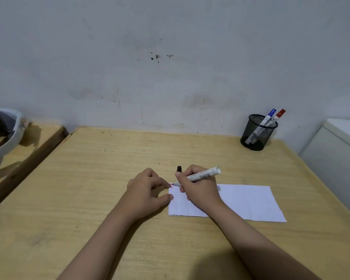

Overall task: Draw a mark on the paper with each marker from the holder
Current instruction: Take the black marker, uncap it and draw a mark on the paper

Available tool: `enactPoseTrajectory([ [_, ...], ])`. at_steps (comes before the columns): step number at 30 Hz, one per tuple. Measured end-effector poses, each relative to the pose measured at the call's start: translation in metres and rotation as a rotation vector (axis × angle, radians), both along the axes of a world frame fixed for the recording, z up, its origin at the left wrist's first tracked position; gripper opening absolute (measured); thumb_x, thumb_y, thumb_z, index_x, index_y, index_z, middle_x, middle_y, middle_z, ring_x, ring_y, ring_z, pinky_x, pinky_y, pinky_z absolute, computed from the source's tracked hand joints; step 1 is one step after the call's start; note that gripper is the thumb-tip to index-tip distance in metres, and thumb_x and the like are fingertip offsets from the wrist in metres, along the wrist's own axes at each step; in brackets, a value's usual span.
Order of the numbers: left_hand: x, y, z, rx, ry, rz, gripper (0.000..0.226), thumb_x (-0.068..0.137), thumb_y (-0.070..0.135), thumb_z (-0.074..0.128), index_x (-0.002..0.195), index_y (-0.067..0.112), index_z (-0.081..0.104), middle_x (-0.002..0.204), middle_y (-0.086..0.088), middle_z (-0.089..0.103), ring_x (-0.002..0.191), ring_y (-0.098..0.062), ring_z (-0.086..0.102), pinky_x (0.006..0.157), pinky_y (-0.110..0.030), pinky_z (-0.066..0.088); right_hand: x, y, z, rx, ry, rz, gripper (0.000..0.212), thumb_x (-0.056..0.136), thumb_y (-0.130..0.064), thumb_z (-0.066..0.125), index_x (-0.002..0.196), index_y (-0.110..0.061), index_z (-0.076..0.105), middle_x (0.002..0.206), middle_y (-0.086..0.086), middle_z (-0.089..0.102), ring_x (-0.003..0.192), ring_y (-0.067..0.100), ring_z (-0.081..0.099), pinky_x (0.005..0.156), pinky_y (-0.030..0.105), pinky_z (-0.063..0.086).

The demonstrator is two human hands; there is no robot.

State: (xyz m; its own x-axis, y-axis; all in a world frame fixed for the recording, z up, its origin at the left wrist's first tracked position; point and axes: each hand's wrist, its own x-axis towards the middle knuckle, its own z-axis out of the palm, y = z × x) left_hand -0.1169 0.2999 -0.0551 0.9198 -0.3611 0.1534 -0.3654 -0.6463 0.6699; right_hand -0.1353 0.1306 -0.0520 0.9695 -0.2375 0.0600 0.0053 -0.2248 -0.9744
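Wooden table (89,188), stained wall (170,57), white cabinet (335,154)

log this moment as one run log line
right hand: black marker tip on paper corner | left hand: pinning paper | cap: on desk | holder: blue, red markers

Open desk, crowded middle

We find bare wooden table (89,188) left and front; both hands (148,188) and a black cap (179,168) crowd the paper's (247,201) left end, the mesh holder (256,134) blocks the far-right corner.
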Motion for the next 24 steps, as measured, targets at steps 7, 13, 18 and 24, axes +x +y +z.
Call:
enactPoseTrajectory([
  [7, -0.001, -0.001, 0.001, 0.0, 0.002, 0.006, 0.03, 0.061, 0.049, 0.067, 0.088, 0.036, 0.07, 0.092, 0.007, 0.055, 0.089, -0.006, 0.054, 0.086, -0.041, 0.047, 0.001, 0.0, 0.001, -0.001, 0.037, -0.005, 0.03, 0.079, -0.02, 0.07, 0.069, 0.004, 0.056, 0.054, 0.004, 0.063, 0.048, 0.009, 0.061, 0.039, 0.023, 0.044],
  [13, -0.002, -0.002, 0.003, 0.008, 0.006, 0.01, 0.03, 0.062, 0.047, 0.066, 0.089, 0.036, 0.07, 0.092, 0.006, 0.055, 0.089, -0.007, 0.055, 0.086, -0.04, 0.047, 0.001, -0.003, 0.001, 0.012, 0.072, 0.013, 0.024, 0.077, -0.016, 0.068, 0.062, -0.002, 0.055, 0.058, 0.011, 0.059, 0.046, 0.014, 0.058, 0.041, 0.024, 0.043],
  [18, -0.002, -0.001, 0.001, 0.014, 0.001, 0.004, 0.028, 0.062, 0.048, 0.066, 0.088, 0.037, 0.069, 0.093, 0.007, 0.055, 0.088, -0.007, 0.055, 0.088, -0.039, 0.046, -0.002, -0.002, 0.004, 0.09, 0.025, -0.062, 0.029, 0.079, -0.02, 0.071, 0.068, 0.002, 0.055, 0.054, 0.008, 0.061, 0.044, 0.011, 0.057, 0.041, 0.024, 0.045],
  [24, 0.005, -0.005, 0.005, -0.008, 0.076, 0.029, 0.017, 0.063, 0.042, 0.072, 0.074, 0.035, 0.063, 0.081, 0.009, 0.059, 0.074, -0.005, 0.057, 0.081, -0.036, 0.047, -0.006, -0.014, 0.019, 0.31, -0.027, -0.078, 0.023, 0.079, -0.023, 0.073, 0.078, -0.003, 0.063, 0.058, 0.005, 0.064, 0.048, 0.019, 0.054, 0.047, 0.03, 0.051],
])
